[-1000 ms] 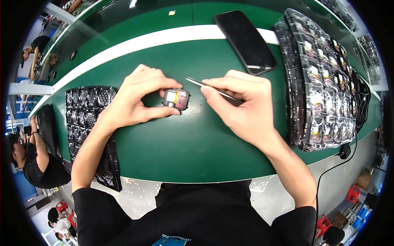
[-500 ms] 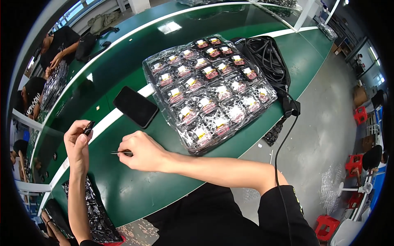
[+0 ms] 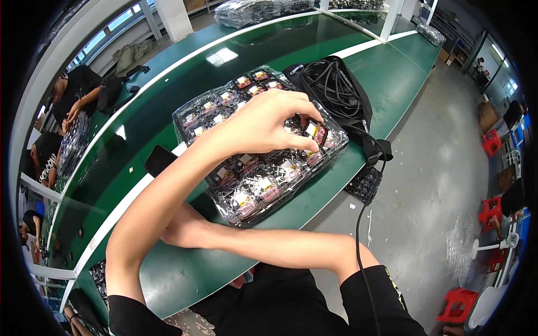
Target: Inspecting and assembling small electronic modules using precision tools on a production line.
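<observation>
My left hand point(image 3: 280, 120) reaches across over a clear plastic blister tray point(image 3: 255, 215). Its thumb and fingertips close on opposite edges of a small black device point(image 3: 315, 132) with a yellow and white label, at the tray's right side. Several similar pieces sit in the tray's pockets; my hand and forearm cover some of them. My right hand point(image 3: 186, 227) is low over the green table point(image 3: 185, 274), below the tray. My left forearm crosses in front of it, so its fingers and anything in them are hidden.
A black phone point(image 3: 159, 160) lies left of the tray, partly behind my left arm. Behind the tray sits a black bag point(image 3: 330, 84) with coiled cable; one cable hangs toward me. People work at the far left. Red stools point(image 3: 457, 305) stand on the floor at right.
My left hand has swung from the left side over to the tray's right. My right hand, earlier shut on a thin pointed metal tool, is now behind the left forearm. The view has shifted slightly.
</observation>
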Action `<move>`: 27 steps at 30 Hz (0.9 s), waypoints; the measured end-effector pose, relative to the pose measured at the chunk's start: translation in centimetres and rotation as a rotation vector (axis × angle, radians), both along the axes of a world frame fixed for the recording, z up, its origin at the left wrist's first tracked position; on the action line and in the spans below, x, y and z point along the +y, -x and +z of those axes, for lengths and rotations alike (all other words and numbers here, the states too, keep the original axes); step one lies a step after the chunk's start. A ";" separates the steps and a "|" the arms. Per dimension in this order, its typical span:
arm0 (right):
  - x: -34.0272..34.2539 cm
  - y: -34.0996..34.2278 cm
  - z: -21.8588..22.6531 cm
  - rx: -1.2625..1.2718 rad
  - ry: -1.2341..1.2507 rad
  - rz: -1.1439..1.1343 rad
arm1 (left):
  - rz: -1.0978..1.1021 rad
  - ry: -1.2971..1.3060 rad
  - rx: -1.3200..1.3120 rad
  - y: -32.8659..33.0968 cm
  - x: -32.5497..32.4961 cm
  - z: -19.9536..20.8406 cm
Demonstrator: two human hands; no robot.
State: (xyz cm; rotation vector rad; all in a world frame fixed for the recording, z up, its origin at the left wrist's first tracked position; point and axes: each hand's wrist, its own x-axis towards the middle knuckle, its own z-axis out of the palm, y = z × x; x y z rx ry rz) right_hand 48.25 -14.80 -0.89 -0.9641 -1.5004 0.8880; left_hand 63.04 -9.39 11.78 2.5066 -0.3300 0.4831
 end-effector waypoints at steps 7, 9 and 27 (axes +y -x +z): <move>-0.7 0.7 0.1 0.008 -0.058 -0.096 | -0.070 -0.282 0.163 -3.1 -0.5 1.3; -0.5 0.6 -0.1 -0.028 -0.062 -0.091 | -0.088 -0.338 0.170 -3.4 -0.4 1.6; 0.0 0.9 -0.5 -0.130 -0.066 -0.092 | -0.076 -0.335 0.134 -3.3 0.0 1.5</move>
